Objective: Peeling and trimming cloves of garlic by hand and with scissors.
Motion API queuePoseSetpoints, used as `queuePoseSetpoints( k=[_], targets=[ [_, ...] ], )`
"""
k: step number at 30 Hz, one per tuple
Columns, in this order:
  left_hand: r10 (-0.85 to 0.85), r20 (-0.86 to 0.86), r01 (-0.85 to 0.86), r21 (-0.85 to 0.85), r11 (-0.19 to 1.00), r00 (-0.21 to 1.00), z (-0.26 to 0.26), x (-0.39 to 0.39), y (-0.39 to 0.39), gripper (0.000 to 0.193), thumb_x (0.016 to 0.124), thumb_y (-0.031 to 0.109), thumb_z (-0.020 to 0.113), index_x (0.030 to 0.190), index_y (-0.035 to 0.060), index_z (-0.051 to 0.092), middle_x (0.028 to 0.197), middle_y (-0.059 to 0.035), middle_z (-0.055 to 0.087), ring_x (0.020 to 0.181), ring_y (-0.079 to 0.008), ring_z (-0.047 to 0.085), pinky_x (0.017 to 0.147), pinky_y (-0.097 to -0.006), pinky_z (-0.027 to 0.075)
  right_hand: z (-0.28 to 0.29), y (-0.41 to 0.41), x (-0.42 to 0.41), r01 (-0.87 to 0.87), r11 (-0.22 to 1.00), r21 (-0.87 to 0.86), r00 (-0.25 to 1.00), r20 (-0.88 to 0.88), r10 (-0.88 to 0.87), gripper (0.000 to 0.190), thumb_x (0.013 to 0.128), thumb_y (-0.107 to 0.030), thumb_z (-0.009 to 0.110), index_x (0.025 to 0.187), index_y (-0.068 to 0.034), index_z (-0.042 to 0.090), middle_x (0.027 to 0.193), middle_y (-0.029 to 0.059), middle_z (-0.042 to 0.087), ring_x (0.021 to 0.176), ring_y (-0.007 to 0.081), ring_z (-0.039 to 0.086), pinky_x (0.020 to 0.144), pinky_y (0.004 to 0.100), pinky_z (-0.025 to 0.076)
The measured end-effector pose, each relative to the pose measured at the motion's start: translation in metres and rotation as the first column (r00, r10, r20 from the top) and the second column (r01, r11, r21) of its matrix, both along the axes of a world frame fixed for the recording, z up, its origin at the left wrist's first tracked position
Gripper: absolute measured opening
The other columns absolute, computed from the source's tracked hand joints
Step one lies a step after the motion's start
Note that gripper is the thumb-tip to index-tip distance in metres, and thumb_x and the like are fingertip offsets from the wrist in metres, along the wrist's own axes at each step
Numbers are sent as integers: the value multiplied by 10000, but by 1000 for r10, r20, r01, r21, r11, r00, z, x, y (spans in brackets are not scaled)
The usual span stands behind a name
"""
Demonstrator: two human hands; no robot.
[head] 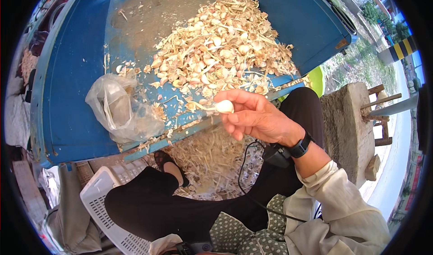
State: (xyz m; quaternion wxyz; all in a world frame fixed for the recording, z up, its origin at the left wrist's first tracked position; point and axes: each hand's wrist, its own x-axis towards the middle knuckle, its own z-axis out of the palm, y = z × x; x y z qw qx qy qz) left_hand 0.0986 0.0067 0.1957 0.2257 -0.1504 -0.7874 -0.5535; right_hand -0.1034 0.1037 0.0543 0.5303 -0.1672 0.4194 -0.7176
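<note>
Between the thumb and fingers of my right hand (258, 116) is a small white peeled garlic bulb (224, 106), its thin dry stem (204, 107) pointing left. The hand hovers over the front edge of a blue metal truck-bed-like surface (81, 119). Just beyond it rises a large heap of garlic (216, 52), cloves and small bulbs mixed with dry skins and stalks. My left hand is out of view; only its sleeve cuff (165, 243) and a black wristband (184, 248) show at the bottom edge.
A clear plastic bag (123, 111) lies left of the heap. Garlic debris (216, 157) covers the ground between my legs. A white plastic crate (101, 201) stands at left, a lime-green basin (316, 80) behind my right knee, and a concrete block (348, 129) to the right. A black cable (241, 173) crosses my lap.
</note>
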Motion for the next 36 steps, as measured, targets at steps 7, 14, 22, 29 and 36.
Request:
queuePoseSetpoints(
  k=[7,14,22,29,36],
  targets=[
    [165,-122,-186,-182,966,979,6,-5,19,133,661,114,707,748,23,665,564,-29,549,454,-142,538,375,-216,321,-9,5,-7,17,985,170,960,-277,32,317,993,-305,502,1022,-2,590,715,43,622,585,99,623,434,208,473],
    [77,145,-79,8,997,986,12,-24,8,181,719,141,719,803,-15,682,556,-44,553,445,-148,540,411,-251,379,-19,4,-14,82,992,94,970,-238,-58,270,996,-218,502,1132,4,573,867,37,599,693,81,586,587,222,506],
    [-92,590,-378,620,687,802,-118,-41,-61,334,908,251,611,1069,-37,562,732,-111,623,432,-58,460,338,-176,263,23,12,9,-331,940,-80,806,-543,237,302,929,-162,589,1196,-23,558,798,60,575,676,167,565,637,288,451],
    [-187,541,-396,772,498,820,-156,-48,-66,374,928,166,569,1229,-31,468,920,-136,590,500,-67,471,312,-146,249,78,15,103,-289,617,-732,934,-358,14,263,895,-30,581,1111,112,527,782,124,558,635,258,566,519,327,473],
    [-415,352,-293,935,202,839,-165,-46,-58,520,1018,421,303,1193,-30,494,937,-172,586,590,-141,564,324,-174,321,85,18,116,-275,613,-741,922,-385,-52,321,837,-6,651,1107,108,521,676,86,460,586,217,518,412,314,428]
  ],
)
